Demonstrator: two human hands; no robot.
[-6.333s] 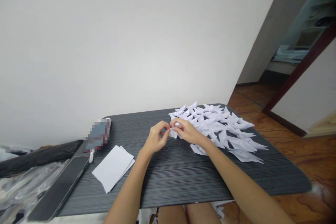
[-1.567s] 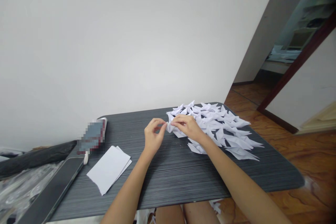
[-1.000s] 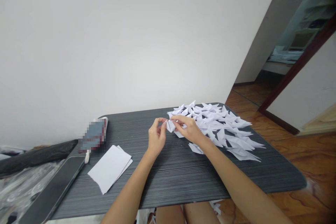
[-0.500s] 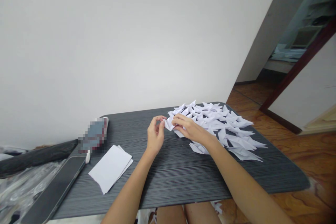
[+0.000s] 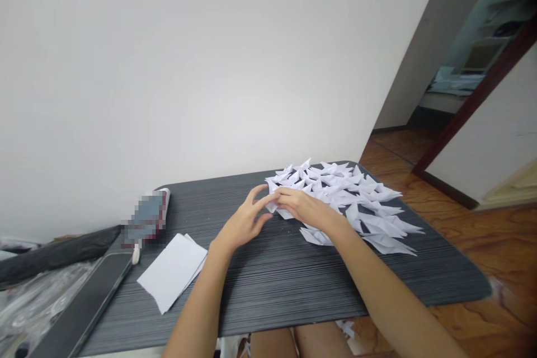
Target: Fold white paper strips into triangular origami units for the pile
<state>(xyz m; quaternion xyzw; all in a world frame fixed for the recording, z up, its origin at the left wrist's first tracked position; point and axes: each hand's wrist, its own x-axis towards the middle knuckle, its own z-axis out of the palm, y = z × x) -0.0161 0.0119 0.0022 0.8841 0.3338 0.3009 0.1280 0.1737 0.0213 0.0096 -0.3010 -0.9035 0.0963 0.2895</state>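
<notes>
Above the table, my right hand [image 5: 300, 207] is closed, its fingertips pinching a small folded white paper boat [image 5: 272, 207]. Part of this boat is hidden behind the fingers. My left hand [image 5: 247, 219] has its fingers apart; the index finger reaches across to the boat, and the thumb is spread away below. Just beyond and to the right of my hands, several folded white paper boats [image 5: 335, 184] lie in a spread-out pile, with pointed ends and raised peaks.
Flat white paper sheets [image 5: 174, 271] lie stacked left on the dark table [image 5: 289, 285]. A dark, flat, long object [image 5: 90, 302] and a blurred-out item [image 5: 146, 218] lie at the left edge. A white wall [image 5: 210, 67] stands behind; wooden floor [image 5: 507, 251] is at right.
My left hand's fingers have come off their pinch on the boat's left end and spread. The right hand keeps its hold. The view has shifted slightly.
</notes>
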